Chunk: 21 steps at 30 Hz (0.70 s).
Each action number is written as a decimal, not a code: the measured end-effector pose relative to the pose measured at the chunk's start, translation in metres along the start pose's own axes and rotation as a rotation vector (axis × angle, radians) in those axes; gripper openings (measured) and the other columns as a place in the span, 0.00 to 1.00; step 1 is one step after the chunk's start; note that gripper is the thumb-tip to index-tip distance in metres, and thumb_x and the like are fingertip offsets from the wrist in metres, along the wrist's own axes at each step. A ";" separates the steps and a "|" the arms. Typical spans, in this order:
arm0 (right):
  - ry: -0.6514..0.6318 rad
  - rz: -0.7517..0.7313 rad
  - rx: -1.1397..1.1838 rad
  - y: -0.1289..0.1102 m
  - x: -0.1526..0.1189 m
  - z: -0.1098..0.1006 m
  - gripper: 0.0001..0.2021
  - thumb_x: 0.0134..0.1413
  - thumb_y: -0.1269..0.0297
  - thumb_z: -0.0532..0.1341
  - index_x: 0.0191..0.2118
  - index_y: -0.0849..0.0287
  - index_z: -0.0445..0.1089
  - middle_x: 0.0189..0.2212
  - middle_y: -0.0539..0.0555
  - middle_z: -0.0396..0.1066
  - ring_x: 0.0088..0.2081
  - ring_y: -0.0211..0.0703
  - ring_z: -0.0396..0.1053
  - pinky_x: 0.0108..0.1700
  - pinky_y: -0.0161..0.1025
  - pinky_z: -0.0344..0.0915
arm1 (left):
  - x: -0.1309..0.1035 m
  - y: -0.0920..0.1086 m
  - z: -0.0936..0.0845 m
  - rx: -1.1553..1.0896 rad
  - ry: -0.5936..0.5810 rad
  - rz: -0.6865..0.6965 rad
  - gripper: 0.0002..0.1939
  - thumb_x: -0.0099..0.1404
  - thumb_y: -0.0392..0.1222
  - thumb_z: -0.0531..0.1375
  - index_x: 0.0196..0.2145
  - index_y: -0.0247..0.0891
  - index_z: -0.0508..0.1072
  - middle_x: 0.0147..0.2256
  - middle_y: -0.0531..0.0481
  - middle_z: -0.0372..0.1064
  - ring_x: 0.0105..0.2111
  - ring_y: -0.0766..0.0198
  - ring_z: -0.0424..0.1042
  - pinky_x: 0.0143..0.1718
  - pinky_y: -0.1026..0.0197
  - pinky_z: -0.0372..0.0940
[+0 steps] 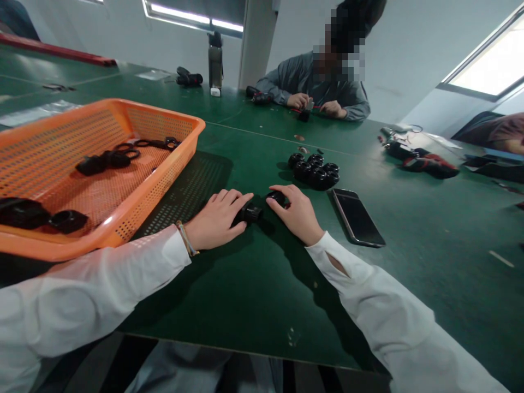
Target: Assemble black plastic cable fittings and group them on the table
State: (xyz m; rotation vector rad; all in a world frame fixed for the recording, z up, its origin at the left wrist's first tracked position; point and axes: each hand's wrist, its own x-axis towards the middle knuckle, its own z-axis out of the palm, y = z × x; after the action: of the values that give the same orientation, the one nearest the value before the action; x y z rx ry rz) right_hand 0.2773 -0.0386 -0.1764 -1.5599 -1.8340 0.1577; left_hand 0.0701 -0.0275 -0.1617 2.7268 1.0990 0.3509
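My left hand (219,218) is closed round a black threaded fitting (252,212), whose ribbed end points right, low over the green table (241,284). Thumb and fingers of my right hand (297,213) curl round a black ring-shaped cap (277,196). A small gap separates the two black parts. Just beyond my right hand stands a cluster of several black round caps (315,170). The left palm hides the rear of the fitting.
An orange perforated basket (118,232) with black parts inside stands at the left. A phone (358,218) lies right of my right hand. Across the table a person (301,76) handles a small part. A bottle (215,65) and a red-black tool (428,162) are farther off.
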 end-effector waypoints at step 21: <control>-0.307 0.200 0.877 -0.011 -0.015 -0.006 0.19 0.41 0.63 0.68 0.43 0.54 0.70 0.40 0.52 0.73 0.44 0.43 0.70 0.49 0.44 0.66 | 0.005 -0.004 0.000 -0.016 0.060 0.020 0.17 0.64 0.51 0.56 0.39 0.32 0.70 0.36 0.44 0.68 0.38 0.55 0.65 0.40 0.55 0.61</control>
State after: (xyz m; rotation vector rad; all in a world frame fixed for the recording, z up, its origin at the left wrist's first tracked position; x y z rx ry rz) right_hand 0.2722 -0.0568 -0.1726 -1.0972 -1.4760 1.1753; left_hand 0.0709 -0.0211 -0.1622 2.7317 1.0790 0.4452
